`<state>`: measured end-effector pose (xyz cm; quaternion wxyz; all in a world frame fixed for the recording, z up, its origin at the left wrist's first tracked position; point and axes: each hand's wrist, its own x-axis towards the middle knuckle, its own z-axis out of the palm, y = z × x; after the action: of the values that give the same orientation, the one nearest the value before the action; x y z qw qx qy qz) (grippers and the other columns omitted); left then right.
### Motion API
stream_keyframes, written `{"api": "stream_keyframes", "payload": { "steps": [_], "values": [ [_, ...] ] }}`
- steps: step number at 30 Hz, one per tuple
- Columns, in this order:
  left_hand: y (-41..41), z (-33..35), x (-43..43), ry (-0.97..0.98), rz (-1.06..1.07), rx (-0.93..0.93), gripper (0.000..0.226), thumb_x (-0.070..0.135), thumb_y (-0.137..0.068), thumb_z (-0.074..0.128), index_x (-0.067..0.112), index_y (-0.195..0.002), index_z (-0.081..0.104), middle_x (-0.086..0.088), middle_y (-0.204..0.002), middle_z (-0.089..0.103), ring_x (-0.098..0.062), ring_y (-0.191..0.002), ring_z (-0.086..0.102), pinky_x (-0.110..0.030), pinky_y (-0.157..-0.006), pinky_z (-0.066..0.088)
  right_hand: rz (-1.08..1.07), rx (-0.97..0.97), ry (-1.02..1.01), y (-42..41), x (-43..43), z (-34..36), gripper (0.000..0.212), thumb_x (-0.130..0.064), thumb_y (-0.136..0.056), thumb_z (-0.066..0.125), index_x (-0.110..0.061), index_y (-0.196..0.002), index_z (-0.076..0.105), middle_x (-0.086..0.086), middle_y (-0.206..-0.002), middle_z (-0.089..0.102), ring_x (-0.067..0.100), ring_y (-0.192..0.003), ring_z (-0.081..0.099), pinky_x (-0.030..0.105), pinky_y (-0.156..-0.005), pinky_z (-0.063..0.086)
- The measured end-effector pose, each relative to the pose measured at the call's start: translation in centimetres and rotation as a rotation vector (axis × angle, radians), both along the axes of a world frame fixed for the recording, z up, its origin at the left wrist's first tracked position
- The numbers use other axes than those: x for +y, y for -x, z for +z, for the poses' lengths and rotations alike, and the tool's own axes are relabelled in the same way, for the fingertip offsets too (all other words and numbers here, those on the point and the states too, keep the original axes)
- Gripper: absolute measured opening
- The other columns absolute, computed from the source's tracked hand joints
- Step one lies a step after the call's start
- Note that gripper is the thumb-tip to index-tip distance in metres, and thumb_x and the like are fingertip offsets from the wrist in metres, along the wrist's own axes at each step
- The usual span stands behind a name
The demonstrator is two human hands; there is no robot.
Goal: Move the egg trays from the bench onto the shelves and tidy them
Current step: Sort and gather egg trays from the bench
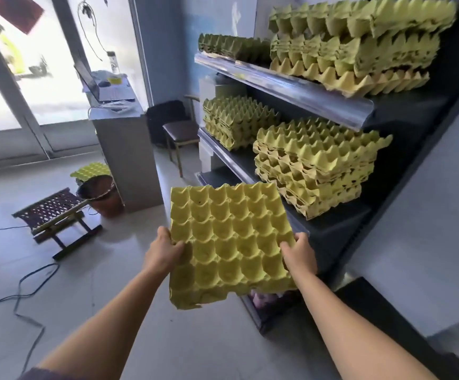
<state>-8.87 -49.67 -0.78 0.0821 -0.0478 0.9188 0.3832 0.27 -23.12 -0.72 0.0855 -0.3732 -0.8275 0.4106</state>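
I hold one yellow egg tray [231,239] flat in front of me, above the floor beside the dark shelf unit [341,231]. My left hand [164,249] grips its left edge, thumb on top. My right hand [299,255] grips its right edge the same way. On the middle shelf sit a near stack of trays [316,165] and a far stack [236,120]. The top shelf [286,87] carries a tall stack [357,45] and a lower dark-green stack [231,45] behind it.
A low slatted bench [51,215] stands on the floor at left, with cables [28,281] trailing near it. A brown bin [103,194] with a tray [92,171] behind it sits by a grey counter [127,149]. A chair [181,133] stands beyond the shelves.
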Motion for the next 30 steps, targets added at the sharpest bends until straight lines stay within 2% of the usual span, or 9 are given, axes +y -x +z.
{"api": "stream_keyframes", "payload": {
  "steps": [5,7,11,15,19,21,24,27,30],
  "values": [
    [7.0,1.8,0.1,-0.036,0.021,0.050,0.026,0.027,-0.082,0.057,0.014,-0.098,0.040,-0.008,-0.090,0.059,-0.029,-0.083,0.058,-0.037,-0.071,0.048,0.035,0.066,-0.076,7.8,0.2,2.0,0.020,-0.020,-0.090,0.051,-0.015,-0.108,0.044,0.002,-0.095,0.053,0.020,-0.077,0.048,0.031,-0.059,0.038],
    [10.0,2.5,0.1,-0.046,0.044,0.067,0.026,0.026,-0.084,0.056,0.014,-0.099,0.040,-0.008,-0.092,0.060,-0.029,-0.083,0.058,-0.037,-0.071,0.048,0.040,0.115,-0.029,11.2,0.2,2.4,0.024,-0.019,-0.089,0.051,-0.013,-0.111,0.043,0.005,-0.096,0.057,0.019,-0.073,0.051,0.034,-0.064,0.045],
    [17.1,3.9,0.1,-0.106,0.072,0.091,0.032,0.030,-0.084,0.059,0.014,-0.104,0.039,-0.010,-0.102,0.060,-0.031,-0.093,0.058,-0.045,-0.084,0.050,0.073,0.136,-0.012,18.9,0.0,3.6,0.036,-0.020,-0.089,0.052,-0.010,-0.122,0.043,0.008,-0.105,0.057,0.024,-0.084,0.053,0.033,-0.069,0.041],
    [23.5,4.7,-0.5,-0.080,0.121,0.149,0.054,0.035,-0.083,0.062,0.010,-0.125,0.040,-0.015,-0.123,0.053,-0.037,-0.114,0.048,-0.043,-0.095,0.038,0.118,0.149,0.013,26.2,-1.2,4.8,0.031,-0.017,-0.087,0.054,-0.008,-0.116,0.045,0.012,-0.109,0.058,0.028,-0.089,0.053,0.038,-0.076,0.045],
    [29.9,5.1,-1.6,-0.012,0.148,0.215,0.061,0.034,-0.083,0.063,0.007,-0.132,0.037,-0.018,-0.126,0.050,-0.040,-0.117,0.042,-0.044,-0.098,0.032,0.182,0.158,0.009,32.5,-2.2,5.1,0.031,-0.013,-0.087,0.052,-0.008,-0.118,0.047,0.015,-0.110,0.060,0.034,-0.096,0.057,0.041,-0.079,0.048],
    [33.6,5.1,-2.2,-0.011,0.120,0.229,0.059,0.034,-0.084,0.062,0.008,-0.131,0.039,-0.018,-0.125,0.051,-0.040,-0.116,0.043,-0.043,-0.097,0.032,0.203,0.177,0.010,35.3,-2.4,5.1,0.032,-0.011,-0.089,0.051,-0.009,-0.121,0.048,0.015,-0.112,0.061,0.035,-0.100,0.057,0.041,-0.082,0.047],
    [40.0,5.5,-2.7,-0.034,0.037,0.254,0.056,0.033,-0.083,0.060,0.011,-0.131,0.040,-0.016,-0.121,0.054,-0.039,-0.115,0.043,-0.042,-0.096,0.032,0.183,0.221,0.055,39.9,-3.0,4.9,0.038,-0.009,-0.093,0.046,-0.011,-0.131,0.045,0.014,-0.119,0.060,0.029,-0.102,0.056,0.032,-0.078,0.044],
    [46.0,6.6,-2.6,-0.076,-0.072,0.239,0.060,0.032,-0.085,0.058,0.020,-0.139,0.034,-0.011,-0.122,0.057,-0.037,-0.117,0.041,-0.039,-0.096,0.031,0.077,0.300,0.091,43.5,-3.9,5.5,0.040,-0.008,-0.096,0.045,-0.010,-0.136,0.043,0.013,-0.128,0.056,0.025,-0.109,0.055,0.027,-0.083,0.041],
    [52.0,7.9,-1.2,-0.009,-0.228,0.256,0.064,0.035,-0.085,0.056,0.024,-0.142,0.031,-0.010,-0.132,0.052,-0.034,-0.121,0.042,-0.040,-0.102,0.027,-0.043,0.399,0.072,46.5,-4.1,6.5,0.041,-0.008,-0.097,0.046,-0.008,-0.138,0.043,0.013,-0.131,0.054,0.020,-0.112,0.052,0.023,-0.085,0.037]
  ]
}}
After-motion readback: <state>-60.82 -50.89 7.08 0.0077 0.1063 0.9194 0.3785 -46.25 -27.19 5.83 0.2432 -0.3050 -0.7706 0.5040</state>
